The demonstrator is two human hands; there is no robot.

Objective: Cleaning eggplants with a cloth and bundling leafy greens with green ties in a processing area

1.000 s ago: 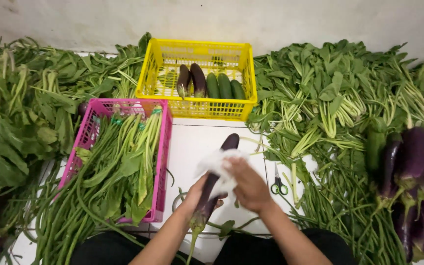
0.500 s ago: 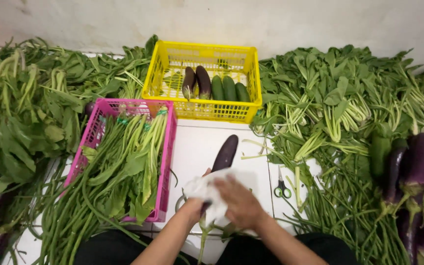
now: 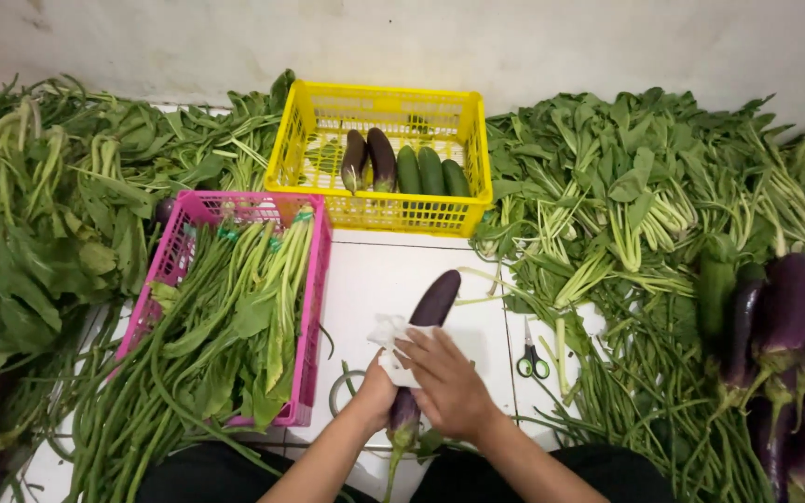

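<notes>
Low in the centre of the frame, the person's left hand (image 3: 376,396) is gripping the stem end of a long purple eggplant (image 3: 432,303), fingers curled around it. The right hand (image 3: 447,384) is lying flat over the eggplant's middle, pressing a white cloth (image 3: 389,335) against the skin; its fingers are spread rather than clenched. The two hands are sitting close together, both touching the eggplant, whose dark tip is pointing up and to the right over the white tiled floor (image 3: 375,279).

Just right of the hands, a small pair of scissors (image 3: 532,356) with green handles is lying on the tile. A ring of green tape (image 3: 342,391) is showing just left of the left wrist.

Left of centre, a pink plastic basket (image 3: 184,224) is holding bundled leafy greens and long beans that are spilling past its lower edge. At upper centre, a yellow plastic crate (image 3: 379,98) is holding two eggplants (image 3: 370,160) and three cucumbers (image 3: 430,172) lying side by side.

Heaps of leafy greens (image 3: 39,214) are filling the left side, and spinach-like bunches (image 3: 645,186) with pale stems are covering the right. At the right edge, several more purple eggplants (image 3: 789,307) are resting on the greens.
</notes>
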